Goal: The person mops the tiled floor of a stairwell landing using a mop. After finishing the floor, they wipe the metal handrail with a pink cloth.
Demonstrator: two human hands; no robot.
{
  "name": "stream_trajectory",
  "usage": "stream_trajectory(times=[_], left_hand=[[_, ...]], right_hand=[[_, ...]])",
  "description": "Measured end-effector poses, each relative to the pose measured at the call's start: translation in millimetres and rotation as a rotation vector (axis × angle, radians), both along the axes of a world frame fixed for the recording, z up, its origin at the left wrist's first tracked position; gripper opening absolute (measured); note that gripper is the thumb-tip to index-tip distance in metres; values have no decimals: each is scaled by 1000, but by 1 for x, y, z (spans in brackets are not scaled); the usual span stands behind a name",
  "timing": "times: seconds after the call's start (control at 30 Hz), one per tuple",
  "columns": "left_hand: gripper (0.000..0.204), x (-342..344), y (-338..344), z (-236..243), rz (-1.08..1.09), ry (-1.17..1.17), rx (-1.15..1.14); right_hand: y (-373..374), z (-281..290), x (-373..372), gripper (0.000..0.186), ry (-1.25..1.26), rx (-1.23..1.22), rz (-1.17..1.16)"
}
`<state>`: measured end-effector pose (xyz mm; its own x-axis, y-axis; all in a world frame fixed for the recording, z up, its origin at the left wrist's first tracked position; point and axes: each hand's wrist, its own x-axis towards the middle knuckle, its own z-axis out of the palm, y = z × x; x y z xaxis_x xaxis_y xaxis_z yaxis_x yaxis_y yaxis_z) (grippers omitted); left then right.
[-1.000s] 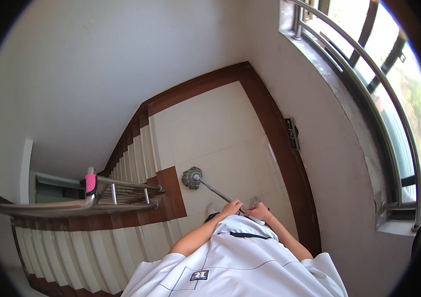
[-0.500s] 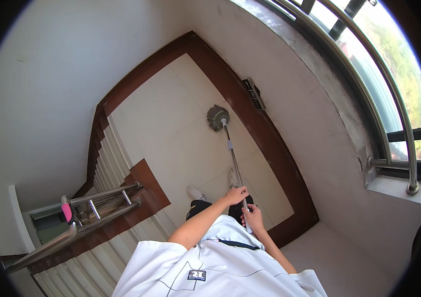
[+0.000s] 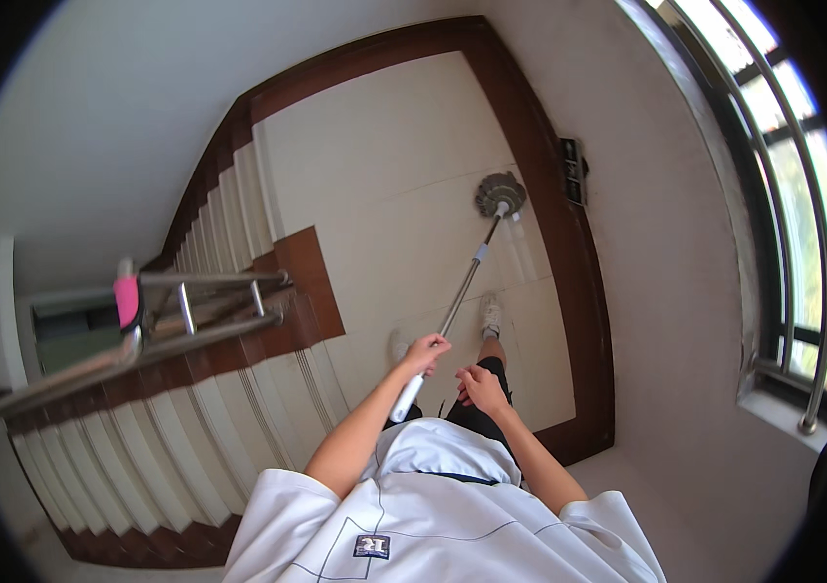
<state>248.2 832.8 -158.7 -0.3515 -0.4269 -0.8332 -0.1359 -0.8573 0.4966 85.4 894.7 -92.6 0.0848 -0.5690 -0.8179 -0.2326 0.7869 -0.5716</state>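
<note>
A mop stretches from my waist to the tiled floor. Its round grey head [image 3: 500,194] rests on the pale tiles near the brown border at the right. My left hand [image 3: 425,355] is wrapped around the upper part of the metal mop handle [image 3: 462,291], just above the white grip [image 3: 406,396]. To the right of the handle, and apart from it, is my right hand [image 3: 481,388]; its fingers are loosely bent and a little apart, with nothing visible in them.
Stairs [image 3: 171,418] descend at the left beside a metal handrail [image 3: 205,340] with a pink cloth [image 3: 128,301] on it. A small dark object [image 3: 572,171] stands against the right wall. A barred window [image 3: 792,214] is at the right.
My right hand has let go of the mop handle. My left hand has moved left with the handle, which now leans the other way. The view has shifted and turned, and one foot has stepped forward.
</note>
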Motion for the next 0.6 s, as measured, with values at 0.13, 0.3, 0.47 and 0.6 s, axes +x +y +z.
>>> stream_trajectory(times=[0.13, 0.3, 0.47, 0.6], left_hand=[[17, 117, 40, 24, 33, -52, -21], [38, 184, 157, 53, 295, -336, -190], [76, 203, 202, 54, 556, -531, -80], [81, 190, 229, 41, 280, -975, -335]], right_hand=[[-18, -27, 78, 30, -33, 33, 256], [-17, -44, 203, 38, -74, -150, 711], [42, -103, 307, 43, -225, -387, 1139], [60, -103, 342, 36, -227, -338, 1206]])
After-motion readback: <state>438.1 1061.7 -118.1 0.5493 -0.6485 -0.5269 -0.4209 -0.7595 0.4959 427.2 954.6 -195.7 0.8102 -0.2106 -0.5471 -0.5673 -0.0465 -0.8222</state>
